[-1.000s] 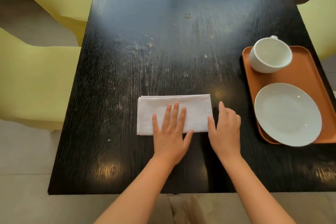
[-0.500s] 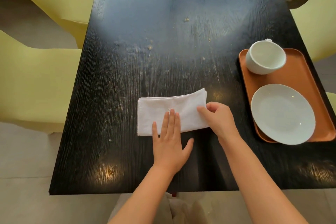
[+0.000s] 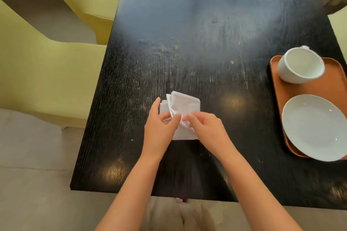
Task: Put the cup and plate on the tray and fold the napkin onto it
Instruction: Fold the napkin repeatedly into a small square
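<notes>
The white napkin (image 3: 183,108) lies folded into a small square on the black table (image 3: 187,52), near its front edge. My left hand (image 3: 161,124) and my right hand (image 3: 204,127) meet over its near half, and both pinch its loose layered edge between thumb and fingers. An orange tray (image 3: 308,88) sits at the table's right side. On its far end stands the white cup (image 3: 300,65). The white plate (image 3: 315,125) lies on the tray's near end, its rim overhanging the tray edge.
Yellow-green chairs (image 3: 47,73) stand along the table's left side, with another at the far right (image 3: 339,28). A pale floor (image 3: 33,184) shows beyond the table's front edge.
My right hand has carried the napkin's right end over to the left, halving the long rectangle into a square. My left hand has lifted from pressing flat and now pinches the edge too.
</notes>
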### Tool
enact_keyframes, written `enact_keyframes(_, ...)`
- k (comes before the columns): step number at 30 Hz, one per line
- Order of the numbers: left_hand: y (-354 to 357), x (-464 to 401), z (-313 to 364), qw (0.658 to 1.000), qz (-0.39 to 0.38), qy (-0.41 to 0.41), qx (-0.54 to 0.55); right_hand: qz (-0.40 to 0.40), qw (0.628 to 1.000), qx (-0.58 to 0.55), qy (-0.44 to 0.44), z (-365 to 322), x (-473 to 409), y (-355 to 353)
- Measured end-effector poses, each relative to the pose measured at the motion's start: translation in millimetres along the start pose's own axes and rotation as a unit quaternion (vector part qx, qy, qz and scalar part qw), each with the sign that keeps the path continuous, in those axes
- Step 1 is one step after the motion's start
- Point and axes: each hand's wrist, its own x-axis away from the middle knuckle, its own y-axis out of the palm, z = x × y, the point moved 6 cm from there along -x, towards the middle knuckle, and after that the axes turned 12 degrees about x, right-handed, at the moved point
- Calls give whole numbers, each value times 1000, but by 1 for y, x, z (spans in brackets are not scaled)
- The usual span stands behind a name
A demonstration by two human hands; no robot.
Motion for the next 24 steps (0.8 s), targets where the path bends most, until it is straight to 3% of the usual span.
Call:
enact_keyframes(4,-15,-1,-9,999,-9,9,-49,-3,998,47,-36,1,1,13)
enact_keyframes(6,-18,1,-10,995,-35,39,-88,89,987,109,-75,-2,1,8)
enact_keyframes(8,-21,5,-1,963,-19,127,-237,191,948,228,-116,-5,1,5)
enact_keyframes(9,-21,7,3,930,6,187,-318,197,934,274,-119,-3,-2,8)
enact_keyframes(11,-18,9,6,879,39,274,-389,134,928,330,-111,6,-12,23)
enact_keyframes(13,-6,3,2,856,-16,299,-421,72,920,366,-116,19,-22,41)
enact_keyframes(16,4,-17,-20,822,-107,273,-489,54,911,387,-136,27,-26,52)
enact_keyframes(19,2,-27,-39,805,-130,238,-528,59,896,412,-156,31,-27,53)
enact_keyframes(24,2,-28,-45,786,-103,244,-558,61,884,438,-150,33,-29,57)
